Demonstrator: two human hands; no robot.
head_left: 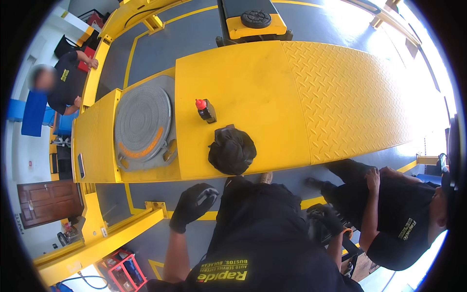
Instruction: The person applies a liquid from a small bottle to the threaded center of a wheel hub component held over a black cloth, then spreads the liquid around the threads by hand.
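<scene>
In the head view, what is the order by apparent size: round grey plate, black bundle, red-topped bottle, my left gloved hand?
1. Round grey plate
2. Black bundle and left gloved hand: too alike to rank
3. Red-topped bottle

The left hand, gloved in black, is out to the left of the torso, its fingers loosely curled inward. The bare left forearm runs up to it from the lower edge. The right hand, likewise gloved, is close by the torso's right side, its grip unclear; the right forearm is bare, partly hidden.
</scene>
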